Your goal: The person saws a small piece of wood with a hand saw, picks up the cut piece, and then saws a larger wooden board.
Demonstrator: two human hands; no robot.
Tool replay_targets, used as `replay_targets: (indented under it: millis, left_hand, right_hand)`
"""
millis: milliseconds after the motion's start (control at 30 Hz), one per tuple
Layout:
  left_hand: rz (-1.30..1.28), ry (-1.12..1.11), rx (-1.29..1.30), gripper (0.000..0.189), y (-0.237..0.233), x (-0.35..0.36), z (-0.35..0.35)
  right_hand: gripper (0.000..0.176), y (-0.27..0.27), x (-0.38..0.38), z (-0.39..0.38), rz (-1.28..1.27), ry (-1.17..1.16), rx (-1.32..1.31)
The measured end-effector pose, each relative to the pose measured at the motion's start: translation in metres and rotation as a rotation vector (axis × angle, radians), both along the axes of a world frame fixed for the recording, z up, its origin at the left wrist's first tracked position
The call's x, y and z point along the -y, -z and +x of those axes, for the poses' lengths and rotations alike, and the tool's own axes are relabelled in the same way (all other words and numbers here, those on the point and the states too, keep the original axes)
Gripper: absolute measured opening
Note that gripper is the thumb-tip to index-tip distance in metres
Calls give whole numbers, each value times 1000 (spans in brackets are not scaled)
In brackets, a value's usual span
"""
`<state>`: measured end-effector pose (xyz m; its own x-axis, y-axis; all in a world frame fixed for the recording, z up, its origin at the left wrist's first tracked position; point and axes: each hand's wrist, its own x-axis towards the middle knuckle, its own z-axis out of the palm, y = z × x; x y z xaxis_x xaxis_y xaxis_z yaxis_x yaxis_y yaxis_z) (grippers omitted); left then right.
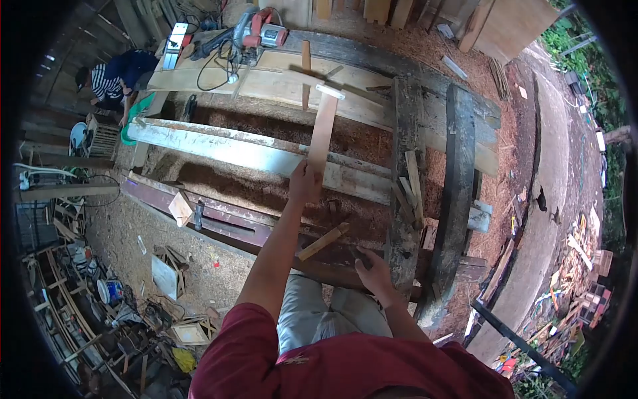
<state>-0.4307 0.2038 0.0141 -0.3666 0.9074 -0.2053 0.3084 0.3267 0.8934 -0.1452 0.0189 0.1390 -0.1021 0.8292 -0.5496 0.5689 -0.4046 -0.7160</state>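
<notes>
My left hand (303, 183) is closed around the near end of a flat, pale wooden board (323, 133), held out over the workbench. A short white piece (330, 92) lies across the board's far end. Close to my body, my right hand (375, 271) has its fingers curled at the bench's near edge. A small dark object (361, 257) shows at those fingers, and I cannot tell what it is. A short wood offcut (323, 241) lies just left of that hand. Beyond my left hand runs a long whitish beam (226, 149).
A red and grey power tool (260, 32) with a looped cable sits on planks at the back. A hammer (198, 216) rests at the bench's left. Dark thick timbers (452, 193) stand to the right. Another person (119, 76) bends down at far left. Sawdust covers the ground.
</notes>
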Motion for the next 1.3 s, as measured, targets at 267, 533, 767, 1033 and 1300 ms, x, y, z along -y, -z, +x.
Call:
replay_targets:
  millis: [267,533,767,1033,1300]
  left_hand:
    - [221,324,-585,39,42,10,-25]
    - [-111,205,-117,42,-4,172,-22]
    - [-111,169,-261,30,-3,256,-17]
    - [-186,133,-435,20,-18,268,-37]
    - [39,-15,-629,12,-37,287,-44]
  right_hand:
    - [48,-8,3,2,61,34,5]
    - [47,3,3,-16,86,-51,-116]
    - [48,7,-1,-61,129,-253,-109]
    - [47,-16,-7,-98,-4,-301,-111]
    - [43,-79,0,-124,188,-444,-85]
